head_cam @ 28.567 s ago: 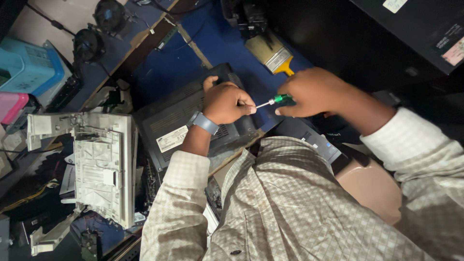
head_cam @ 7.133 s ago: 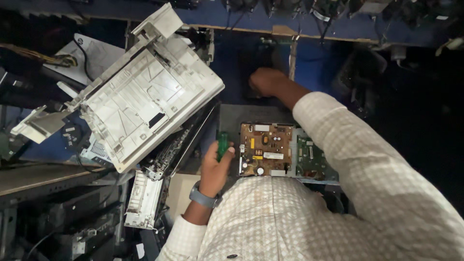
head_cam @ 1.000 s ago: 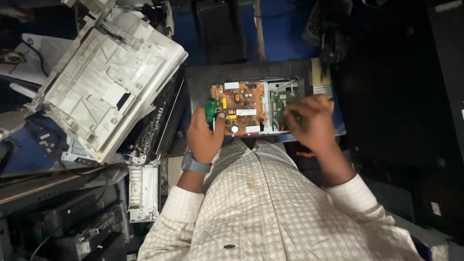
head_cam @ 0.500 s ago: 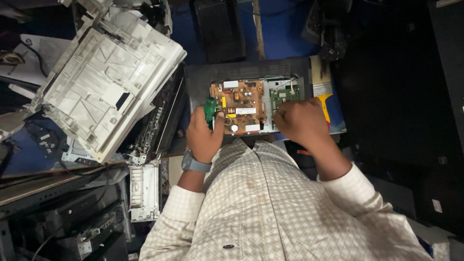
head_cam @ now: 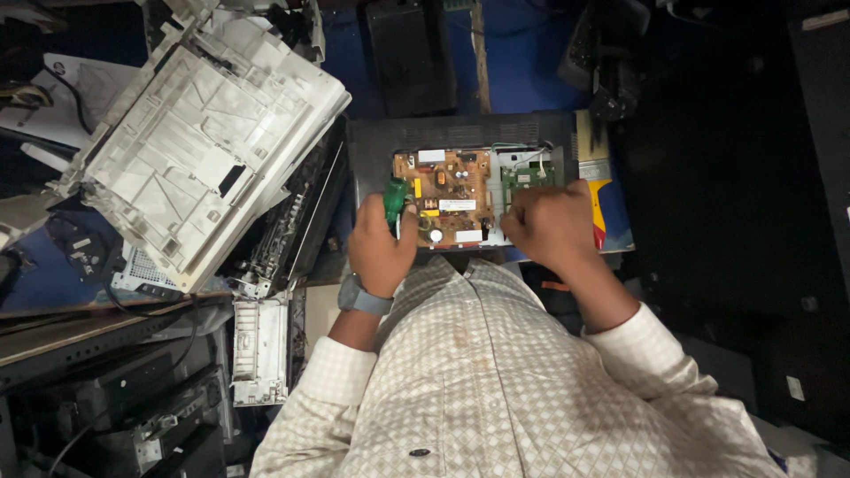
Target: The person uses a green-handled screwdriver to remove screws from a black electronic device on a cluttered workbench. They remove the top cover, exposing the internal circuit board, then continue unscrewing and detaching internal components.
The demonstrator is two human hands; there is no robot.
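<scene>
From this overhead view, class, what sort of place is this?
Probably an electronics repair workshop: an opened device with a bare brown circuit board, a green-handled screwdriver in the left hand, and a stripped white printer casing.

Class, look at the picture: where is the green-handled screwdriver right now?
In the head view, the green-handled screwdriver is in the left hand, at the left edge of the brown circuit board.

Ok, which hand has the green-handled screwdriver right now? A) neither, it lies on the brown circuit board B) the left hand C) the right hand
B: the left hand, the one with the wristwatch, grips the green-handled screwdriver at the brown circuit board's left edge.
</scene>
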